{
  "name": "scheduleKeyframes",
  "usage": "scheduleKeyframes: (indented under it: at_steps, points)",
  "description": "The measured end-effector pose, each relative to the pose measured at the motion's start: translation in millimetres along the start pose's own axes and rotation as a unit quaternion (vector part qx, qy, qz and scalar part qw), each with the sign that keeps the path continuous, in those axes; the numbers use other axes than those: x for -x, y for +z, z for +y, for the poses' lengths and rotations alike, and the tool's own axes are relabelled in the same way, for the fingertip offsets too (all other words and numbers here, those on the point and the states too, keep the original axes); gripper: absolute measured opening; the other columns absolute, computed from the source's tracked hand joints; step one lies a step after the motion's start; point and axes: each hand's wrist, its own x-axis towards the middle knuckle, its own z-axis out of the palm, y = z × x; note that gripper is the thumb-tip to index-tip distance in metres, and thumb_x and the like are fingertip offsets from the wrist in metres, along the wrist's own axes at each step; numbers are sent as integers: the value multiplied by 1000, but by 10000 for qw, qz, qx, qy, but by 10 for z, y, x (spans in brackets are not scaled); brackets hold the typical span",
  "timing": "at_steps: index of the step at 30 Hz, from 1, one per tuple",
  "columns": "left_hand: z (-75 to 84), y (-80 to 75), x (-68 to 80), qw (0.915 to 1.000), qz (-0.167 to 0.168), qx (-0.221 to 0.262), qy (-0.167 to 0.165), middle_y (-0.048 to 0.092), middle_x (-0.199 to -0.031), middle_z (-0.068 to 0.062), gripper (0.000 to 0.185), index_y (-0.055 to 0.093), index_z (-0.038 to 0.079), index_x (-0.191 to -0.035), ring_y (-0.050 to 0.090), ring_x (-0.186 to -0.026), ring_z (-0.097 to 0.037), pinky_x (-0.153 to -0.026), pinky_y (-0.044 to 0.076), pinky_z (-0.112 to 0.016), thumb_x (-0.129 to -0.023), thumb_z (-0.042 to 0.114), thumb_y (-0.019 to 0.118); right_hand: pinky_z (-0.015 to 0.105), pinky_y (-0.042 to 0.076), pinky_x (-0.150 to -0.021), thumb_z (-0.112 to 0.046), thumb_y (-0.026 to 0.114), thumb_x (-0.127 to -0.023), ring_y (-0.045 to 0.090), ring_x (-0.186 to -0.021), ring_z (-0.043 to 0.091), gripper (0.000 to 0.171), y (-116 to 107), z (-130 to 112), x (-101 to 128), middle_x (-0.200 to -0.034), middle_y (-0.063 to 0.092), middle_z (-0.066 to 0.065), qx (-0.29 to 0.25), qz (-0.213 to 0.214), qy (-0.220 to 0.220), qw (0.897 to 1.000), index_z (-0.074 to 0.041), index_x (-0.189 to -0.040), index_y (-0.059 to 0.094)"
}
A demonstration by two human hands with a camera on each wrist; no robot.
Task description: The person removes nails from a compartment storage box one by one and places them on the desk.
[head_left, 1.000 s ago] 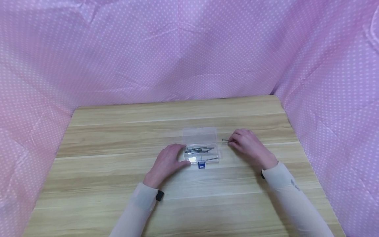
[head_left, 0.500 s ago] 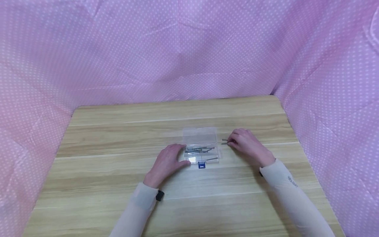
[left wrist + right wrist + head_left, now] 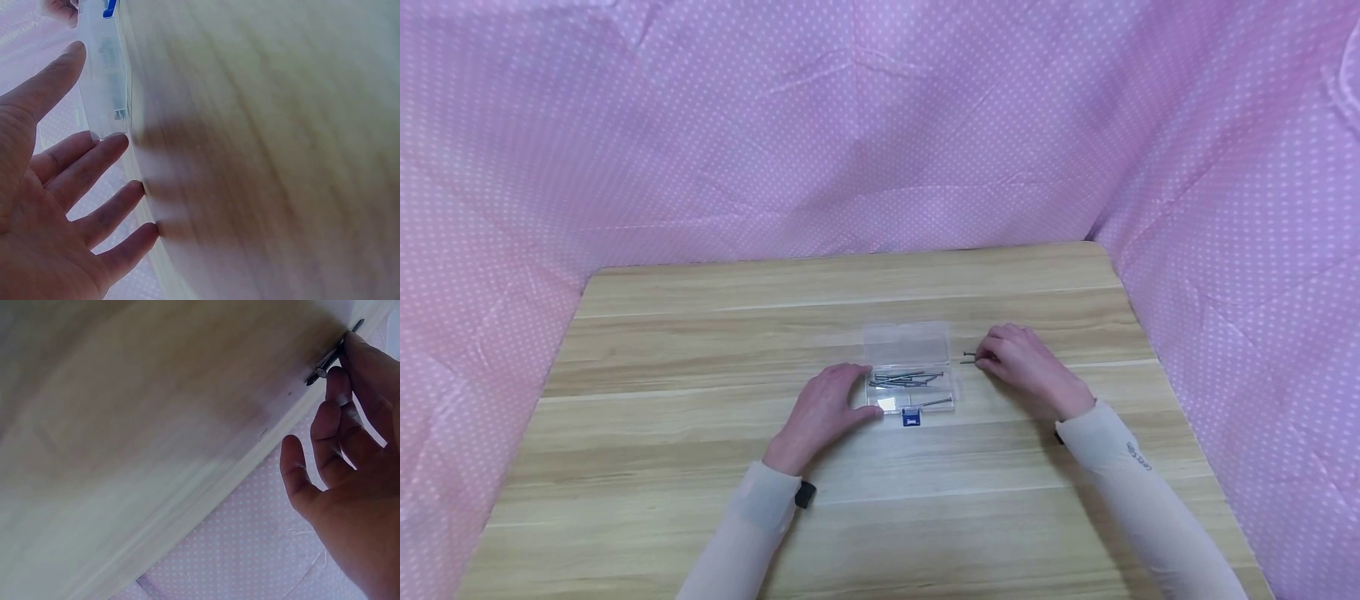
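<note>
A clear plastic compartment box (image 3: pixel 906 342) lies on the table with its lid folded back. Several nails (image 3: pixel 904 381) fill its rear compartment, and a single nail (image 3: pixel 936 402) lies in the front right one. My left hand (image 3: pixel 820 408) rests against the box's left end, thumb at the front corner and fingers spread, nearly straight. Right of the box, my right hand (image 3: pixel 1022 362) pinches nails (image 3: pixel 331 359) just at the table surface. Their ends stick out leftward from the fingertips in the head view; the fingers hide the rest, so how many are pinched is unclear.
A blue latch (image 3: pixel 911 417) sits at the box's front edge. The wooden table (image 3: pixel 700 350) reaches to pink dotted cloth (image 3: pixel 775 150) hanging behind and at both sides. Dark wrist straps (image 3: pixel 805 495) show at the cuffs.
My right hand and forearm have shifted very slightly left, the nails still at the fingertips. The left hand and the box have stayed in place.
</note>
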Motion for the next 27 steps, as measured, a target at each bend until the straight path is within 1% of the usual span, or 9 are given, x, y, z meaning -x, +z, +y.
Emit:
scheduleKeyframes:
  at_steps: [4, 10, 16, 19, 24, 27]
  points:
    - [2, -1, 3, 10000, 0, 0, 6, 64, -139, -13, 72, 62, 8, -141, 55, -134, -33, -113, 44, -50, -84, 45, 85, 51, 52, -89, -13, 79, -91, 64, -98, 29, 9, -2, -12, 14, -100, 71, 7, -22, 34, 35, 10000, -8, -98, 77]
    - [4, -3, 8, 10000, 19, 16, 30, 64, -139, -13, 71, 62, 8, -140, 55, -133, -33, -112, 45, -50, -84, 45, 85, 45, 50, -80, -14, 78, -92, 63, -95, 27, 8, -1, -58, 54, -100, 70, 4, 44, 204, 92, 9997, -10, -99, 77]
    - [2, 3, 11, 10000, 22, 22, 24, 64, -139, -13, 71, 62, 9, -140, 55, -134, -33, -112, 44, -50, -84, 46, 85, 45, 50, -83, -17, 78, -93, 62, -95, 26, 11, -9, -151, 98, -101, 71, 4, 89, 406, 73, 9991, -10, -102, 77]
    - [2, 6, 11, 10000, 27, 28, 20, 64, -139, -13, 71, 62, 9, -140, 54, -134, -33, -113, 44, -50, -84, 46, 85, 47, 50, -83, -17, 79, -92, 63, -93, 26, 12, -9, -198, 118, -100, 71, 3, 104, 559, -46, 9984, -11, -101, 76]
    - [3, 9, 14, 10000, 35, 23, 2, 64, -139, -13, 72, 62, 8, -140, 54, -135, -33, -113, 44, -50, -84, 45, 85, 45, 51, -80, -13, 79, -90, 64, -92, 27, 11, -15, -273, 145, -98, 71, 4, 148, 770, -269, 9966, -10, -100, 76]
    - [4, 10, 15, 10000, 28, 16, -21, 63, -140, -13, 72, 62, 8, -141, 53, -135, -33, -114, 43, -50, -84, 45, 85, 46, 52, -83, -11, 80, -89, 64, -95, 29, 12, -15, -319, 159, -100, 71, 6, 115, 872, -389, 9954, -8, -100, 76]
